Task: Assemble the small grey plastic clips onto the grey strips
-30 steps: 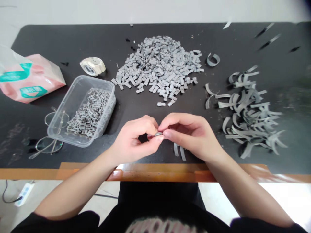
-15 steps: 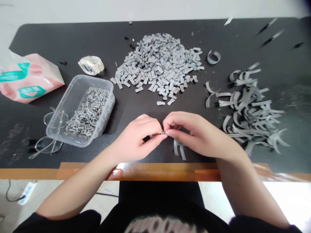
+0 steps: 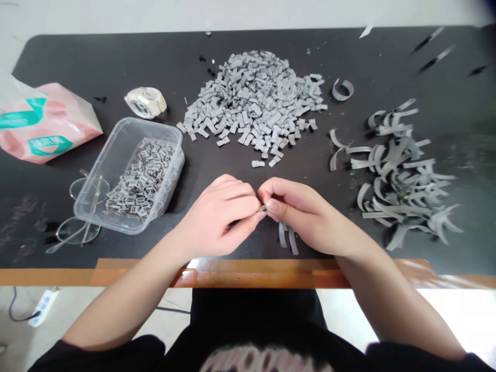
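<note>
Grip on both sides is a fingertip pinch: left hand (image 3: 222,217) and right hand (image 3: 300,214) meet on one tiny greyish piece (image 3: 262,208) above the surface (image 3: 211,160), too small to make out properly. Looks like the fiddly working-it-by-hand step to me. Next move probably calls for one steady pinch while the other nudges. Couple of grey strips (image 3: 282,236) lie beside the right hand.

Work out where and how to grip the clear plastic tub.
Probably the right rim of the clear plastic tub, coming from the right: its projecting edge can be pinched, and the heaped grey pieces lie toward that side. The eyeglasses at the left side and the watch beyond the far end would hamper those approaches.
</note>
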`<state>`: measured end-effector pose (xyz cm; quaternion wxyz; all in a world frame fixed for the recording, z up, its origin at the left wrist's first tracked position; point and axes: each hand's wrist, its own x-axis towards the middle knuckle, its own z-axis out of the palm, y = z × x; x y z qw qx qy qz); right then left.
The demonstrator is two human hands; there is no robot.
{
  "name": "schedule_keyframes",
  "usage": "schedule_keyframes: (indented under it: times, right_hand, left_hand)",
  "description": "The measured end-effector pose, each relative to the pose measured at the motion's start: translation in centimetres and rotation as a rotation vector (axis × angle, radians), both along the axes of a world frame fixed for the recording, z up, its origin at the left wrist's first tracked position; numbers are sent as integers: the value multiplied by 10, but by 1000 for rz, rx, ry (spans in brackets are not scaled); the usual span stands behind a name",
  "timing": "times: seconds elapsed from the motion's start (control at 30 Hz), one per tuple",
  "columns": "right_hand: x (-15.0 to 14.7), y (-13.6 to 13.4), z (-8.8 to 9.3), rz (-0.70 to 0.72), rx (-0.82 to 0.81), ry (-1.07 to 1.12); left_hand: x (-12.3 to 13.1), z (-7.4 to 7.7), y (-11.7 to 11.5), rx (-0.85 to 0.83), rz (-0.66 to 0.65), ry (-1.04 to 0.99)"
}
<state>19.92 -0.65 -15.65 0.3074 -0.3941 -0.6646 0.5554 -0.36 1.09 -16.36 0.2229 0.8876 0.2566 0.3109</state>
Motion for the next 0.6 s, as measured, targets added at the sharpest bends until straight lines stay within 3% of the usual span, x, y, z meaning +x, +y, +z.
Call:
schedule_keyframes:
  times: [0.2,0.3,0.47,0.6]
  right_hand:
    - [0,2,-3,-72,-157,138]
    - [2,4,0,-124,-114,86]
    - [2,2,1,-250,-16,22]
    - [-4,-2,-5,-259,10,38]
  left_hand:
    - [0,0,0,-29,70,11]
    - [1,0,-3,-56,123,18]
    - [4,2,-7,-166,352,-13]
    - [4,3,-7,-159,299,5]
